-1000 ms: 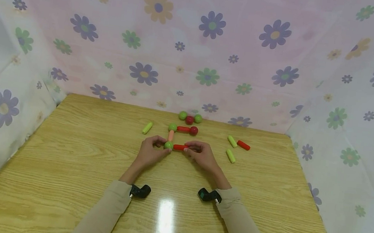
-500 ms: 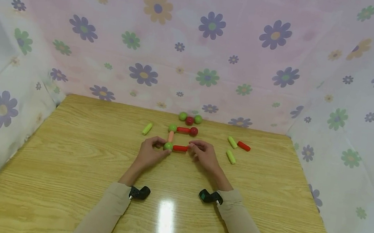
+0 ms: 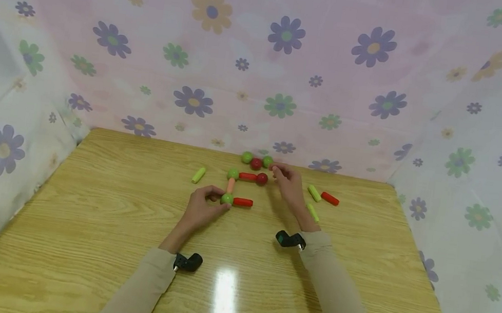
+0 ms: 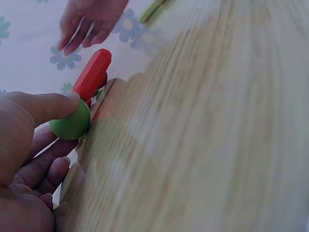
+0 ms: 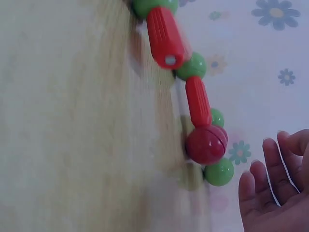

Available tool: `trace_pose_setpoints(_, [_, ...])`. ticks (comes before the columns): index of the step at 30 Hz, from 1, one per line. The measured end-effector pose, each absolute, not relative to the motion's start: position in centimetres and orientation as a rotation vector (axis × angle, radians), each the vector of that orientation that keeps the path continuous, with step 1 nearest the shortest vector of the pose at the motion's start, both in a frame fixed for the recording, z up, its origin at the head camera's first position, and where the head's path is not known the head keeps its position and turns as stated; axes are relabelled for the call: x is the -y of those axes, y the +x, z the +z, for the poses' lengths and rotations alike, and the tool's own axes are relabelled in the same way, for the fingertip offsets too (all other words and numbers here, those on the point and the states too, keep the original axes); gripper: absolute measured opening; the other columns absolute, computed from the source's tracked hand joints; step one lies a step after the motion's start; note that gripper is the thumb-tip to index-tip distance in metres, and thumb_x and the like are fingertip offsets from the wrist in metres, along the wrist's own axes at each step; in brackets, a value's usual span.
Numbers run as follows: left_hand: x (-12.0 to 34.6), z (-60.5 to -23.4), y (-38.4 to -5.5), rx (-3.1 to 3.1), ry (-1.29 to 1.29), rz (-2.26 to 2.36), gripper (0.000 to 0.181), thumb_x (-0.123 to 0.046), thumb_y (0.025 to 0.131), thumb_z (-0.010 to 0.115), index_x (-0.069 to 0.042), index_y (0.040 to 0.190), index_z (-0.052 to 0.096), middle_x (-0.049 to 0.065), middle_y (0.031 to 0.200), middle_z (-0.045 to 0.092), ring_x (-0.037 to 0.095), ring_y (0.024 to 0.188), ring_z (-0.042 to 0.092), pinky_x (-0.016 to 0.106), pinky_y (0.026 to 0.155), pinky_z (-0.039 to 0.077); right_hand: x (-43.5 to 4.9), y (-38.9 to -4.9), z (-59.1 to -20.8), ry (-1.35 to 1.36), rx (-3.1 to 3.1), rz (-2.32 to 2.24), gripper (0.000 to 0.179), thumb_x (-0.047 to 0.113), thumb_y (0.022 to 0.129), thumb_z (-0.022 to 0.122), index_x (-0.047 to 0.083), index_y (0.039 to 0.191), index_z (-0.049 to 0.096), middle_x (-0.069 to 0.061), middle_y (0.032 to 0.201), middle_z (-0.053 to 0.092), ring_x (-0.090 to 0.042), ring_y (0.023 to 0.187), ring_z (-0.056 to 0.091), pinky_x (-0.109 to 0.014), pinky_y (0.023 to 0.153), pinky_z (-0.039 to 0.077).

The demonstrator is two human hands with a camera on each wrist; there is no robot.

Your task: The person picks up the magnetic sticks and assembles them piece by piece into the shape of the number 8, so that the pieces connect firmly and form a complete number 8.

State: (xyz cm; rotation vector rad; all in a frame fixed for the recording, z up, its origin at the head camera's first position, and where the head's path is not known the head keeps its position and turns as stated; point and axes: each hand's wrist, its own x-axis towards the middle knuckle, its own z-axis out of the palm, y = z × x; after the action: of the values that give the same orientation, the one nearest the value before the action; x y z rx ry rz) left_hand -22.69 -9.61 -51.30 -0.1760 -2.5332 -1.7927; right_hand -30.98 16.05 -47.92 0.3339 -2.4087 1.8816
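My left hand (image 3: 202, 208) pinches a green ball (image 3: 227, 199) between thumb and fingers, as the left wrist view shows. From this ball a red ridged rod (image 3: 243, 202) points right, its far end free. An orange rod (image 3: 231, 185) runs back to a second green ball (image 3: 233, 174), where another red rod (image 3: 247, 177) leads to a dark red ball (image 3: 262, 179). My right hand (image 3: 289, 184) holds nothing; its fingertips hover by a loose green ball (image 3: 267, 161) at the back. Beside that lie a dark red ball (image 3: 256, 164) and one more green ball (image 3: 246, 157).
A yellow-green rod (image 3: 199, 175) lies left of the joined pieces. To the right are two more yellow-green rods, one (image 3: 314, 193) near a loose red rod (image 3: 330, 198), the other partly behind the right forearm. Flower-patterned cloth (image 3: 251, 74) walls the wooden table (image 3: 108, 223) at back and sides.
My right hand has let go of the near red rod's free end and moved back and right, toward the loose balls. The left hand keeps its hold on the green ball.
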Motion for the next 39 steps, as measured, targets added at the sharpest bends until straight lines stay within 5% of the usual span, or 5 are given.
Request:
trace_pose_setpoints(8, [9.7, -51.7, -22.9, 2.521, -0.191, -1.797, 0.031, -0.014, 0.085, 0.083, -0.005, 0.112, 0.073, 0.009, 0.110, 0.072, 0.025, 0.099, 0.059, 0.038, 0.089, 0.047, -15.3, -34.8, -46.1, 0.610, 2.690, 1.349, 0.030, 0.004, 0.106, 0.047, -0.006, 0.128, 0.065, -0.024, 0.136, 0.060, -0.041, 0.114, 0.058, -0.054, 0.097, 0.049])
trace_pose_setpoints(15, [9.5, -51.7, -22.7, 2.524, -0.182, -1.796, 0.031, -0.015, 0.084, 0.084, -0.006, 0.112, 0.073, 0.008, 0.109, 0.071, 0.024, 0.099, 0.059, 0.037, 0.088, 0.047, -15.2, -37.0, -47.0, 0.710, 2.875, 1.109, 0.035, 0.003, 0.103, 0.046, -0.007, 0.134, 0.061, -0.026, 0.142, 0.056, -0.042, 0.138, 0.044, -0.054, 0.117, 0.032])
trace_pose_setpoints(23, [9.6, -51.5, -22.8, 2.519, -0.179, -1.799, 0.030, -0.014, 0.084, 0.084, -0.005, 0.111, 0.073, 0.009, 0.107, 0.071, 0.024, 0.098, 0.057, 0.037, 0.087, 0.046, -16.3, -37.1, -48.8, 0.597, 2.859, 1.257, 0.035, 0.000, 0.099, 0.051, -0.009, 0.132, 0.061, -0.028, 0.140, 0.055, -0.044, 0.125, 0.054, -0.054, 0.106, 0.044])
trace_pose_setpoints(33, [9.6, -51.5, -22.8, 2.529, -0.183, -1.795, 0.032, -0.016, 0.084, 0.084, -0.006, 0.112, 0.073, 0.008, 0.108, 0.072, 0.024, 0.099, 0.059, 0.037, 0.090, 0.046, -16.9, -35.6, -49.8, 0.227, 2.589, 1.767, 0.036, 0.002, 0.103, 0.054, -0.009, 0.137, 0.051, -0.029, 0.140, 0.049, -0.042, 0.131, 0.050, -0.049, 0.112, 0.040])
trace_pose_setpoints(39, [9.6, -51.6, -22.8, 2.528, -0.178, -1.793, 0.031, -0.016, 0.084, 0.084, -0.007, 0.111, 0.073, 0.008, 0.108, 0.072, 0.024, 0.099, 0.059, 0.038, 0.089, 0.047, -17.0, -34.7, -51.0, -0.030, 2.306, 2.112, 0.041, 0.003, 0.104, 0.054, -0.007, 0.142, 0.043, -0.025, 0.139, 0.047, -0.033, 0.126, 0.051, -0.035, 0.105, 0.046])
